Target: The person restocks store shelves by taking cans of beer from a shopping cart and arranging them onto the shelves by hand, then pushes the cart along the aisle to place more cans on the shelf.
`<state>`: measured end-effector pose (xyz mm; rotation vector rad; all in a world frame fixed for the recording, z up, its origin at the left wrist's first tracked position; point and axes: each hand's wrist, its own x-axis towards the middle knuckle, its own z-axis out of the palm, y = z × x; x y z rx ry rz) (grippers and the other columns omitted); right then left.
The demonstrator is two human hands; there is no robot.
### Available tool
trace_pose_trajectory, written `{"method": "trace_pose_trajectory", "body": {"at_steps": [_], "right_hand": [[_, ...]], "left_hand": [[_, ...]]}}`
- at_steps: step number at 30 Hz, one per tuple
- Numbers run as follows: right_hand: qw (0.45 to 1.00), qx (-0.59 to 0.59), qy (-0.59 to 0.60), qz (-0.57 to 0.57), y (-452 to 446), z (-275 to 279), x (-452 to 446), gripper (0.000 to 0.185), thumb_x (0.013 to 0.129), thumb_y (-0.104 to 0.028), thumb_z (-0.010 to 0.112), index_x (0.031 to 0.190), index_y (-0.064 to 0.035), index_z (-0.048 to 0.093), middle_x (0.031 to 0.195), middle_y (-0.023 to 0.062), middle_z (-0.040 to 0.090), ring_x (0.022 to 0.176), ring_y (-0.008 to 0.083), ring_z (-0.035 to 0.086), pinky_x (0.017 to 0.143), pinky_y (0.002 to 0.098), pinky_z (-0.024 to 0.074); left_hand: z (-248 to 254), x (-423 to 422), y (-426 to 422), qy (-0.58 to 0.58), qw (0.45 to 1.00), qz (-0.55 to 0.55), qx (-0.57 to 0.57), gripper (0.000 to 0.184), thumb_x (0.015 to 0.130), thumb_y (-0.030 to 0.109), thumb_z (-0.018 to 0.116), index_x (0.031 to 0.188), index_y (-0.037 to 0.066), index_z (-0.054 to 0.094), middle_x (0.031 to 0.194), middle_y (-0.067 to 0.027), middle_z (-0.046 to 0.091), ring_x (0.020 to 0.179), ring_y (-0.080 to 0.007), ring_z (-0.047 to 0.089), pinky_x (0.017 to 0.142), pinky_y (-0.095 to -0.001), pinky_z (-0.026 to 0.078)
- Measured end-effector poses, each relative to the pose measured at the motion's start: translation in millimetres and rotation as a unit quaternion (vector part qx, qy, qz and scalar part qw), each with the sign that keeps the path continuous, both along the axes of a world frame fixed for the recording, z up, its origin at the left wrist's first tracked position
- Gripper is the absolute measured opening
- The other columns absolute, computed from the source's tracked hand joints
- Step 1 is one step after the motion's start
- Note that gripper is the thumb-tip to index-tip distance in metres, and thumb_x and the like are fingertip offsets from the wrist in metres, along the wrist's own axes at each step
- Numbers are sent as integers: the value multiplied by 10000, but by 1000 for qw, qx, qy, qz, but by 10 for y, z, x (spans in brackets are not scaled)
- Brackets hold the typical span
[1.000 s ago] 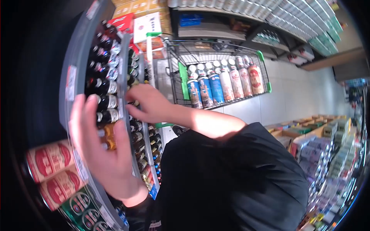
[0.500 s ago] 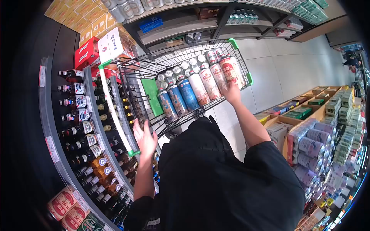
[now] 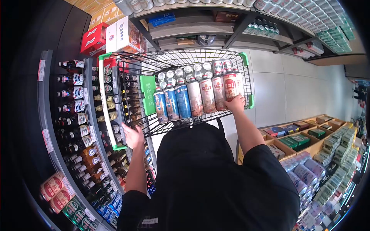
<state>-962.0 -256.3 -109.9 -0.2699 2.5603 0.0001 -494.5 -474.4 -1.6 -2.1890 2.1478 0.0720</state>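
Observation:
A black wire shopping cart (image 3: 185, 54) with green corners stands in front of me. Along its near side is a row of tall aluminium bottles, with blue ones (image 3: 183, 101) toward the left and white-and-red ones (image 3: 208, 96) toward the right. Behind them stand several silver-topped cans (image 3: 179, 72). My right hand (image 3: 236, 104) has its fingers around the lower part of a red aluminium bottle (image 3: 230, 85) near the row's right end. Open and holding nothing, my left hand (image 3: 133, 136) is held near the cart's white handle (image 3: 106, 104), fingers apart.
Shelves of glass bottles (image 3: 75, 92) line the left side, close to the cart. A red carton (image 3: 93, 39) and a white carton (image 3: 117, 34) sit at the upper left. Shelving (image 3: 192, 30) runs along the back. Wooden bins (image 3: 293, 134) and stacked cans are to the right.
The cart appears more level and slightly lower in view. My left hand has shifted a little left and down; my right hand stays at the red bottle, slightly lower.

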Motion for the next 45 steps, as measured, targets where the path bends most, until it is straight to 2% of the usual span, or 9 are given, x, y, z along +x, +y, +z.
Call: {"method": "trace_pose_trajectory", "body": {"at_steps": [11,18,24,28,32,34,37,42,45], "right_hand": [[995,-79,-62,-5,-5,-83,-301,873,676,-431,895,1326,56,576,1274,223,666,1150,335,677,988,428,567],[790,-436,-338,-269,-116,421,-231,783,799,-221,816,1494,-82,484,1212,115,684,1099,238,673,961,399,547],[791,-422,-424,-127,-374,783,112,638,834,-199,833,1363,-8,533,1206,103,684,1086,197,667,998,359,530],[763,-459,-452,56,-843,1283,557,749,795,-171,877,1405,-3,476,1238,96,663,1104,174,652,995,350,537],[701,-496,-473,197,-1319,1896,1057,741,732,-152,905,1333,-2,499,1197,73,637,1116,149,614,994,340,511],[671,-495,-500,233,-1537,2111,1326,788,713,-139,917,1357,2,485,1221,81,628,1132,156,611,1005,345,505],[626,-509,-504,308,-1859,2491,1731,864,703,-131,934,1402,1,444,1256,93,615,1170,171,602,1038,363,491],[613,-510,-422,431,-2572,3009,2403,913,696,-168,956,1423,-3,428,1296,129,614,1220,199,613,1058,377,494],[553,-571,-359,490,-3140,3330,2907,938,664,-158,950,1432,1,434,1334,162,604,1239,264,627,1059,396,504]], "left_hand": [[15,-126,-439,31,997,-15,68,961,942,366,631,1647,21,77,1447,-312,529,1235,-467,608,1053,-536,499],[10,-125,-696,93,990,-22,107,1043,875,302,720,1653,54,71,1487,-275,474,1343,-451,508,1149,-546,398],[405,-682,-503,130,980,-120,-87,788,865,214,725,1563,51,398,1472,-235,487,1377,-430,463,1160,-541,364],[940,-1260,-513,382,891,-243,46,471,964,196,706,1386,9,615,1279,-162,669,1201,-334,655,1034,-405,514],[1430,-1452,-748,632,749,-66,186,555,1031,303,700,1480,18,540,1400,-170,630,1251,-189,620,1024,-326,507],[1811,-1352,-869,689,701,-60,170,442,1056,216,674,1438,19,574,1218,-51,688,1124,-109,627,1023,-286,484],[2397,-901,-943,716,681,-74,134,349,1014,201,733,1314,38,662,1100,-4,715,980,-77,635,915,-281,508],[3144,-45,-1048,761,634,-96,98,398,952,90,766,1325,1,660,1233,-61,726,1148,-138,663,1059,-334,503],[3678,421,-1075,665,719,-202,-10,456,881,44,816,1309,8,663,1304,-89,697,1220,-167,641,1119,-361,473]]}}
